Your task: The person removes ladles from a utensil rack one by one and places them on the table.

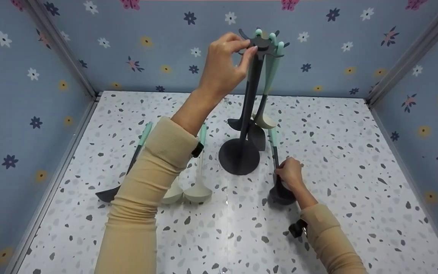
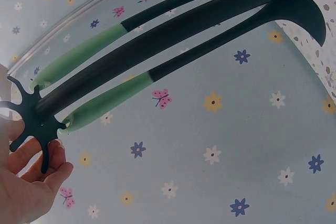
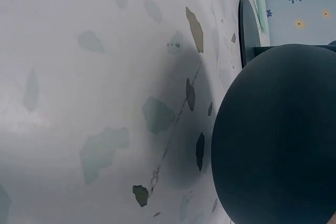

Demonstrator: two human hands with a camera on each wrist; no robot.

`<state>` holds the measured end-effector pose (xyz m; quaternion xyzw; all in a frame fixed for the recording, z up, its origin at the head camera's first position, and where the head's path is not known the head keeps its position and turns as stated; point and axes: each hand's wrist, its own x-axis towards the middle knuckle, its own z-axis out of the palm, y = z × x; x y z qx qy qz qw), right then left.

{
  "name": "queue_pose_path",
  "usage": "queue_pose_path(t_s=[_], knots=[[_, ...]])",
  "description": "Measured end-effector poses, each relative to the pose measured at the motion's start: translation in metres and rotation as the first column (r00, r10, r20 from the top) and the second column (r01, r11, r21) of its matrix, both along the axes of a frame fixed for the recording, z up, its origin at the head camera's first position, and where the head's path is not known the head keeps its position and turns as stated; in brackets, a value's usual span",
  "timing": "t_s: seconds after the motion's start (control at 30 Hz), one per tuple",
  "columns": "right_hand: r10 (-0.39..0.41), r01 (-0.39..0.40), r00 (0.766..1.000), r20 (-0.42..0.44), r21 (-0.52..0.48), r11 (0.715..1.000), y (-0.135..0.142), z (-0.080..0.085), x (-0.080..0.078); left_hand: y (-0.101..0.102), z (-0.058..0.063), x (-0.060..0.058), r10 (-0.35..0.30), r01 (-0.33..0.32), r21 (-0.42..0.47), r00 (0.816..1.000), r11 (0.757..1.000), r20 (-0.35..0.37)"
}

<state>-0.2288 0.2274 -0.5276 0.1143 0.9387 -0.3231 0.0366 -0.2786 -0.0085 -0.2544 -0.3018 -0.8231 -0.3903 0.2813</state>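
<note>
With thumb and fingers, my left hand pinches the hooked top of a black utensil stand. Several mint-handled utensils hang from its hooks, among them one with a cream head and one with a flat black head. In the left wrist view the stand's hook wheel lies between the fingers. To the right of the base, my right hand grips a black ladle low on its shaft, its mint handle pointing away. The ladle's dark bowl fills the right of the right wrist view, close over the table.
Left of the stand lie a black-headed utensil, a cream ladle and another cream-headed utensil, partly behind my left sleeve. Flowered panels wall in the speckled table at the back and sides.
</note>
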Motion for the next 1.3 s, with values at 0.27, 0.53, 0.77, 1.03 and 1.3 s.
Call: queue_pose_path(t_s=[0.27,0.53,0.77,1.03,1.3], knots=[[-0.027,0.025,0.996,0.080,0.030,0.999,-0.003,-0.002,0.000,0.000,0.001,0.000,-0.004,0.004,-0.001,1.000,1.000,0.017],[-0.033,0.027,0.996,0.078,0.083,0.996,-0.008,-0.002,0.000,0.000,0.002,0.000,0.001,-0.001,-0.012,1.000,1.000,0.011],[0.000,-0.009,0.999,0.047,0.184,0.983,-0.011,-0.001,-0.001,0.000,0.002,0.000,0.004,-0.004,-0.005,1.000,1.000,0.019],[0.025,-0.033,0.999,0.037,0.238,0.971,-0.010,-0.004,-0.002,0.001,0.001,0.000,0.004,-0.004,0.006,1.000,1.000,0.022],[0.036,-0.050,0.995,0.096,0.149,0.988,-0.006,-0.002,0.002,0.002,0.002,0.000,0.015,-0.017,0.031,0.998,0.999,0.053]])
